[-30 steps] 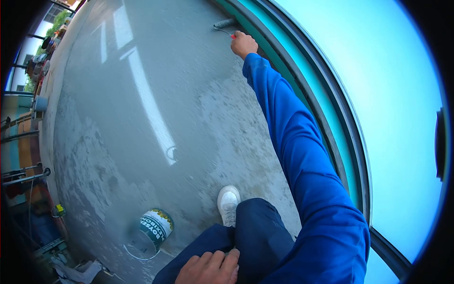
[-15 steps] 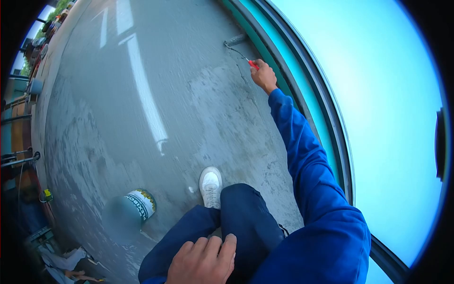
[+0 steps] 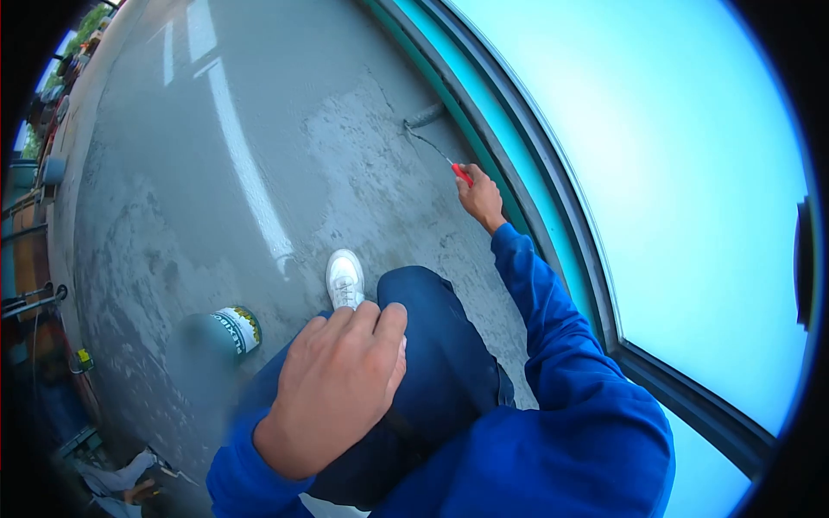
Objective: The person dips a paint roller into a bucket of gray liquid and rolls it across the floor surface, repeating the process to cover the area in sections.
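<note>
My right hand (image 3: 481, 197) is closed round the red handle (image 3: 462, 174) of a paint roller, out at the end of my stretched arm. The roller's grey sleeve (image 3: 425, 115) lies on the wet grey floor (image 3: 285, 112), close against the teal base of the wall. My left hand (image 3: 341, 380) is above my thigh, back of the hand up, with its fingers curled together; whether it holds anything is hidden beneath it. To its left stands a bucket (image 3: 237, 330) with a printed label, partly blurred.
A dark frame (image 3: 561, 155) and a large bright panel (image 3: 691, 198) run along the right. My white shoe (image 3: 345, 274) is on the floor ahead of my knees. Tools, a grey pail (image 3: 53, 170) and other gear line the left edge.
My right hand and the roller have come down the view, nearer to me, along the wall base. My left hand has risen further into view.
</note>
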A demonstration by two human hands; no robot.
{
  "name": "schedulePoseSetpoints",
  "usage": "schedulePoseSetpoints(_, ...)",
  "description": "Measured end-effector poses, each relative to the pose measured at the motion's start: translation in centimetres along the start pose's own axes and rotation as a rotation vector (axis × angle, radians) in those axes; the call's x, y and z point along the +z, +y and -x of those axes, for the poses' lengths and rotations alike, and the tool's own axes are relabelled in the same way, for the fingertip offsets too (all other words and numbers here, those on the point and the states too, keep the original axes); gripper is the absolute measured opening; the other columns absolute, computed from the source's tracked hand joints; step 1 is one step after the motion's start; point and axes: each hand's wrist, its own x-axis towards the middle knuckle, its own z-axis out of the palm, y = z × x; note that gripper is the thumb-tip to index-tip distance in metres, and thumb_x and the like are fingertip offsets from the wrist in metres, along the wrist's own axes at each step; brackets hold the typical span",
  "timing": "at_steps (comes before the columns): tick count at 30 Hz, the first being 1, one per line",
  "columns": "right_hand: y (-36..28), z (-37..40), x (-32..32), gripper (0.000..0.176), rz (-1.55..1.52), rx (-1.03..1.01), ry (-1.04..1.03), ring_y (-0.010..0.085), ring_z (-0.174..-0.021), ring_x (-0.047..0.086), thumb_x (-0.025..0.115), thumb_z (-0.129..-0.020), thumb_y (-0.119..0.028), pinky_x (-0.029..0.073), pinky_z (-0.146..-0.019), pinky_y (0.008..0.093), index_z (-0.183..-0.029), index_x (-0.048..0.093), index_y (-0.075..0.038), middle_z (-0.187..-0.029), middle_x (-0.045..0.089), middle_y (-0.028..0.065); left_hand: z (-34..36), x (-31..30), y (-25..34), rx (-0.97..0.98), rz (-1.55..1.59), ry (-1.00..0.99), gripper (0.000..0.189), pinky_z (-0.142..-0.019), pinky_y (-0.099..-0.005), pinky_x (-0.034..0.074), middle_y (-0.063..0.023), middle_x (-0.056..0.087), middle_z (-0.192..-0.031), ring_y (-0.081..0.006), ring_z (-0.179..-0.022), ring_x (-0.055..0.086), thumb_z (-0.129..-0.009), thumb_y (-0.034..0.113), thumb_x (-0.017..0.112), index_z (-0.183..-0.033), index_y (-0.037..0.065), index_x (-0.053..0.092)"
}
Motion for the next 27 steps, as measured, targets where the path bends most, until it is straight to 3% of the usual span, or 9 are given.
schedulePoseSetpoints(10,9.6,14.6,-4.7,0.035,-0.011,0.065,-0.04,0.0434,-0.093,0.065,0.06,-0.091,-0.029,0.051,-0.082,0.052,-0.124,0.059,-0.02,-0.103,0.069,0.0203,-1.0,1.5,1.3,-0.011,-0.008,0.057,0.025,-0.071,-0.0431,0.05,-0.0156,0.064,-0.096,-0.0361,-0.08,0.063,-0.088,0.012,0.063,-0.112,0.003,0.06)
schedulePoseSetpoints(23,15.8,31.8,-11.9,0.037,0.066,0.233,-0.116,0.0407,-0.088,0.067,0.062,-0.091,-0.027,0.053,-0.078,0.0493,-0.126,0.059,-0.017,-0.099,0.07,0.0183,-2.5,2.1,2.0,0.039,-0.005,0.031,0.022,-0.074,-0.0434,0.05,-0.0171,0.065,-0.098,-0.0373,-0.083,0.063,-0.089,0.011,0.062,-0.109,0.002,0.061)
schedulePoseSetpoints(27,15.9,33.3,-13.3,0.035,0.068,0.067,-0.071,0.0377,-0.087,0.068,0.064,-0.091,-0.022,0.054,-0.075,0.0452,-0.125,0.061,-0.015,-0.1,0.07,0.0182,-2.3,1.6,1.5,-0.023,0.004,0.002,0.022,-0.073,-0.0439,0.05,-0.017,0.065,-0.095,-0.0371,-0.083,0.063,-0.088,0.011,0.062,-0.109,0.002,0.062)
